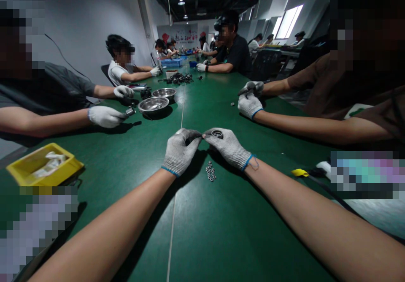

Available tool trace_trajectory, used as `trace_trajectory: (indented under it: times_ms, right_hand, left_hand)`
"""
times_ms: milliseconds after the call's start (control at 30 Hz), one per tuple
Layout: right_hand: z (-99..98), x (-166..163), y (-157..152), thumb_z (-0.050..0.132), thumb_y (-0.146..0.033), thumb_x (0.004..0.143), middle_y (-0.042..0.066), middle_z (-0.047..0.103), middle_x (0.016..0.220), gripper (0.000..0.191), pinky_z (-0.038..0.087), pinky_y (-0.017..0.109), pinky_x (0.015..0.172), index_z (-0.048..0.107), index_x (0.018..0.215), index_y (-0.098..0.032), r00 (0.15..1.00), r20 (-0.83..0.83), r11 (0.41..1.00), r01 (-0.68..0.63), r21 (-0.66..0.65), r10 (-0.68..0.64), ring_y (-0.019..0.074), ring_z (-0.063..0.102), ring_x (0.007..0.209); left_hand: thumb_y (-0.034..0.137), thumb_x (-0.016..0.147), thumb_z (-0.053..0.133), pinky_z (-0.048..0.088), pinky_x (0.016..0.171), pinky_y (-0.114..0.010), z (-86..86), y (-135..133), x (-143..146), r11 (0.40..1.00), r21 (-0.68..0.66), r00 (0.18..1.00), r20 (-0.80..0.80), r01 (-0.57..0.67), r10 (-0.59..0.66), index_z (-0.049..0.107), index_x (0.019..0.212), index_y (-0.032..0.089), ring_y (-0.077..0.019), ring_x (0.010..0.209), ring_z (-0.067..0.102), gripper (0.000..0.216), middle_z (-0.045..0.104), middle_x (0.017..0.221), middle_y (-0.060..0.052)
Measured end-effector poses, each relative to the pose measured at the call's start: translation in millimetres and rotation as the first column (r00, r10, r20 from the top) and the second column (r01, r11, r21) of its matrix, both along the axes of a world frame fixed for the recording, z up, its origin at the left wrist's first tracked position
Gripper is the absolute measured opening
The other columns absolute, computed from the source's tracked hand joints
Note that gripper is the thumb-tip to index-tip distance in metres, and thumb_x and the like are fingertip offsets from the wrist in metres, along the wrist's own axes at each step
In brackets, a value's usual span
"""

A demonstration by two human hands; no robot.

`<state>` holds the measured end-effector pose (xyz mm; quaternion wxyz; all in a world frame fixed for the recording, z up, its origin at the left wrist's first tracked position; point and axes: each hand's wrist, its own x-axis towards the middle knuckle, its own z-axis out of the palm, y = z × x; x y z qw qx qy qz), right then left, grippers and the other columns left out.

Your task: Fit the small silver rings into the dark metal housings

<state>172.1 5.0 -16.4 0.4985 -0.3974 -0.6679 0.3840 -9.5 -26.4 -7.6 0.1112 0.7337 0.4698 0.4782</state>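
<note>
Both of my hands wear white knitted gloves with blue cuffs and dark, soiled fingers. My left hand [182,151] is closed in a pinch, its fingertips meeting those of the other hand; whatever small thing sits between them is too tiny to name. My right hand [229,147] is closed around a round metal ring-shaped part [217,134], whose open end faces up above the fingers. Its thumb and forefinger also pinch towards the left fingertips. Just below the hands, several small metal rings [210,171], like nuts or tiny bearings, lie loosely grouped on the green table [209,231].
Two metal bowls [154,104] stand ahead on the left, with a pile of dark parts [179,78] beyond. A yellow bin [46,164] holds whitish items at left. Co-workers' gloved hands [107,116] work at left and right [249,104]. A yellow-tipped object [300,172] lies right.
</note>
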Motion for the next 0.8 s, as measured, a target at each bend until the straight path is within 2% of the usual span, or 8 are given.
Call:
trace_trajectory:
  times_ms: [233, 400, 600, 800]
  right_hand:
    - [0.3, 0, -2, 0.076, -0.048, 0.074, 0.008, 0.078, 0.083, 0.032, 0.057, 0.035, 0.076, 0.076, 0.084, -0.017, 1.0, 0.015, 1.0, -0.008, -0.009, 0.008, 0.0219, 0.071, 0.078]
    - [1.3, 2, -2, 0.074, -0.036, 0.073, 0.004, 0.074, 0.081, 0.02, 0.054, 0.032, 0.074, 0.072, 0.082, -0.018, 0.996, 0.07, 0.995, -0.062, 0.072, 0.057, 0.0189, 0.067, 0.076]
    - [4.1, 0, -5, 0.065, -0.023, 0.068, -0.002, 0.065, 0.072, 0.008, 0.044, 0.027, 0.064, 0.062, 0.074, -0.02, 0.979, 0.18, 0.989, -0.116, 0.091, 0.098, 0.0153, 0.057, 0.068]
    - [3.6, -2, -7, 0.064, -0.021, 0.071, -0.001, 0.064, 0.072, 0.006, 0.044, 0.027, 0.066, 0.058, 0.072, -0.02, 0.966, 0.232, 0.985, -0.139, 0.101, 0.112, 0.0161, 0.057, 0.071]
  left_hand:
    - [0.022, 0.093, 0.07, 0.058, 0.088, -0.032, -0.7, 1, -1, 1.0, -0.007, 1.0, 0.024, -0.01, 0.011, 0.082, 0.096, 0.02, -0.02, 0.09, 0.074, 0.013, 0.079, 0.094, -0.005]
    - [0.022, 0.091, 0.071, 0.059, 0.084, -0.032, 6.9, -1, -1, 0.999, -0.012, 0.995, 0.099, -0.031, 0.032, 0.082, 0.094, 0.021, -0.0199, 0.088, 0.074, 0.012, 0.08, 0.093, -0.004]
    - [0.02, 0.09, 0.074, 0.06, 0.087, -0.033, 23.6, -10, 7, 0.992, -0.017, 0.992, -0.023, 0.125, -0.125, 0.083, 0.097, 0.02, -0.0199, 0.088, 0.075, 0.012, 0.08, 0.094, -0.005]
    - [0.019, 0.088, 0.075, 0.061, 0.086, -0.033, 27.5, -12, 10, 0.993, -0.036, 0.988, -0.106, 0.112, -0.115, 0.084, 0.095, 0.021, -0.0194, 0.084, 0.074, 0.011, 0.079, 0.091, -0.004]
